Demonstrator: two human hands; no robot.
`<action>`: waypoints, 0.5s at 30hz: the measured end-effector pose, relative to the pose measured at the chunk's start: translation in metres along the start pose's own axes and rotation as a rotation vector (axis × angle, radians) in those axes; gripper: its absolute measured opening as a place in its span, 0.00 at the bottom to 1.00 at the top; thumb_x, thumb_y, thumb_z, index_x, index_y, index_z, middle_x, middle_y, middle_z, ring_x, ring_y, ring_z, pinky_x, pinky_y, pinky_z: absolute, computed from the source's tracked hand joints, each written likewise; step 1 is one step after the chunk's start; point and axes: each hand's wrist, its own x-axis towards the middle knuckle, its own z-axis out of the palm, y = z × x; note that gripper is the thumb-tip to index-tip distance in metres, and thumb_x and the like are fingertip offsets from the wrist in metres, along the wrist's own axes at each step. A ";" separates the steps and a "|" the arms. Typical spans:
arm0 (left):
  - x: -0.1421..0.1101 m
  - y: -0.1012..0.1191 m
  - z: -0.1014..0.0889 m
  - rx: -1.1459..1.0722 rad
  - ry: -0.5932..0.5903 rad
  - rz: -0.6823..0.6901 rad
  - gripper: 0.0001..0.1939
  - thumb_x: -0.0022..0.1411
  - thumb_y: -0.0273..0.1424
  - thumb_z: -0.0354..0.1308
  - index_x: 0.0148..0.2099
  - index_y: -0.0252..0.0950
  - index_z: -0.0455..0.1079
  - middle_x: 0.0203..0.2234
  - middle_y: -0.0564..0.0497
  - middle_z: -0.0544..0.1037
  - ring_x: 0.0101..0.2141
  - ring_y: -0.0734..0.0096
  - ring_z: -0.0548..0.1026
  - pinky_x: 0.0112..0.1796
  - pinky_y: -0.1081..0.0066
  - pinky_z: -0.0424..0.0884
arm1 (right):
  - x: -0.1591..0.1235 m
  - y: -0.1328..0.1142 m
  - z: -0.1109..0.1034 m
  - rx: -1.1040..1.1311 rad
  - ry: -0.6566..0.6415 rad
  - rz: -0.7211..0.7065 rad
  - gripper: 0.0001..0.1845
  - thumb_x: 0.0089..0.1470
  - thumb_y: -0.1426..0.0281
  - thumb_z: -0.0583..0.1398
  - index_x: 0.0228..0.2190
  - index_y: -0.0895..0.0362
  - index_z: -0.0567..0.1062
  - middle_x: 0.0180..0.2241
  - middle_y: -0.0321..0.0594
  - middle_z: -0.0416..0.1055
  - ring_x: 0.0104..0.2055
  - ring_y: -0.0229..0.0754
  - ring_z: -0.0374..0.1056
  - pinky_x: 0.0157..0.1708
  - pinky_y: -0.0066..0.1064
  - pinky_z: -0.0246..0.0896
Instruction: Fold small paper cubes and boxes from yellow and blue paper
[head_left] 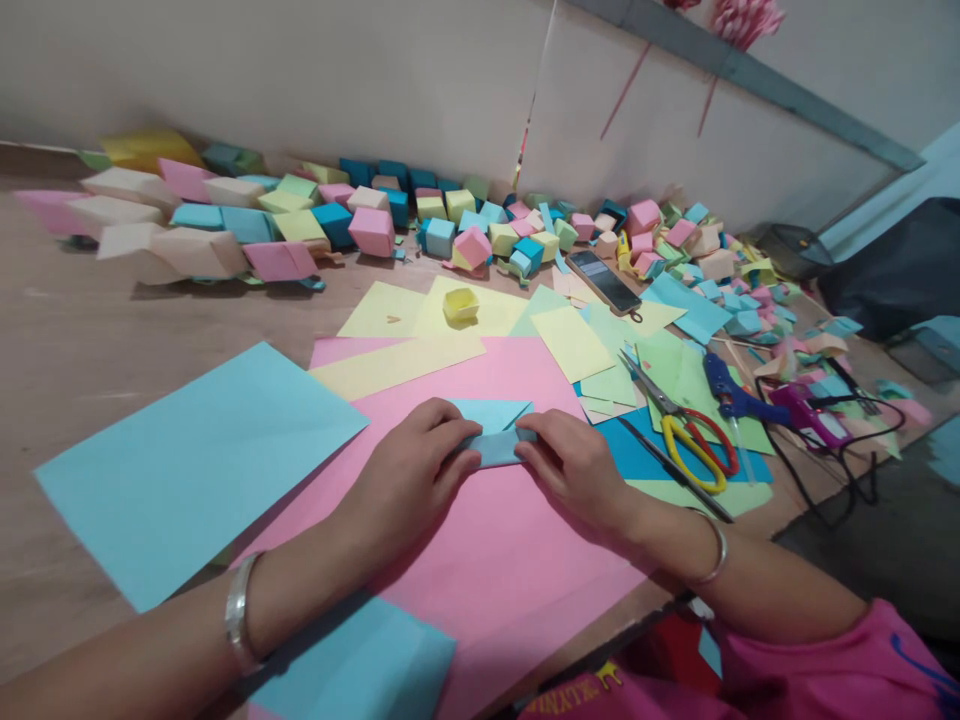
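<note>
- Nearest, a blue sheet (pixel 375 655) is left flat and unfolded, partly hidden by the left forearm; a second, larger sheet (pixel 202 470) is laid uncreased to the left.
- Above the pink paper (pixel 480 560), a small folded blue paper (pixel 498 450) is held between both hands. Its left end is pinched by the fingers of the left hand (pixel 420 460), its right end by those of the right hand (pixel 574 460).
- A narrow band and a slanted flap are already formed in it; by appearance, it is judged only partly shaped.
- To the right, the scissors (pixel 667 402) and a blue glue gun (pixel 735 392) are left unheld.
- Farther back, a small yellow paper box (pixel 460 306) is shaped, its top seemingly open.
- Along the wall, many paper blocks (pixel 371 232) are gathered on the counter (pixel 52 330), apparently complete.
</note>
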 end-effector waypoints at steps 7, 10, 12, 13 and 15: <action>0.002 -0.005 -0.007 0.114 0.001 -0.044 0.12 0.63 0.34 0.57 0.48 0.36 0.71 0.35 0.48 0.75 0.33 0.66 0.74 0.32 0.68 0.69 | 0.001 -0.002 -0.001 -0.169 -0.051 0.016 0.14 0.64 0.70 0.50 0.46 0.56 0.72 0.31 0.42 0.68 0.33 0.40 0.64 0.31 0.31 0.58; 0.002 -0.006 -0.007 0.128 0.000 -0.032 0.13 0.63 0.32 0.56 0.50 0.36 0.69 0.37 0.48 0.75 0.35 0.65 0.75 0.34 0.68 0.69 | 0.001 -0.003 -0.001 -0.225 -0.057 0.001 0.14 0.65 0.71 0.50 0.46 0.58 0.72 0.31 0.43 0.68 0.33 0.40 0.63 0.30 0.31 0.57; 0.001 -0.007 -0.006 0.138 -0.003 -0.028 0.14 0.64 0.32 0.56 0.51 0.36 0.68 0.38 0.47 0.75 0.36 0.64 0.74 0.34 0.67 0.68 | 0.001 -0.004 -0.001 -0.281 -0.062 -0.007 0.14 0.64 0.72 0.50 0.45 0.59 0.73 0.30 0.42 0.67 0.32 0.40 0.62 0.29 0.31 0.55; 0.001 -0.007 -0.005 0.145 -0.012 -0.032 0.15 0.64 0.32 0.56 0.52 0.35 0.68 0.38 0.47 0.75 0.36 0.63 0.74 0.34 0.67 0.68 | 0.001 -0.005 -0.001 -0.308 -0.063 -0.008 0.14 0.64 0.72 0.50 0.45 0.59 0.73 0.30 0.42 0.66 0.31 0.40 0.61 0.28 0.31 0.54; 0.001 -0.007 -0.005 0.191 -0.030 -0.038 0.16 0.65 0.34 0.55 0.53 0.34 0.67 0.37 0.46 0.75 0.35 0.62 0.73 0.33 0.65 0.68 | 0.001 -0.007 -0.002 -0.351 -0.065 -0.003 0.14 0.64 0.73 0.50 0.45 0.58 0.74 0.29 0.42 0.66 0.31 0.40 0.60 0.27 0.31 0.52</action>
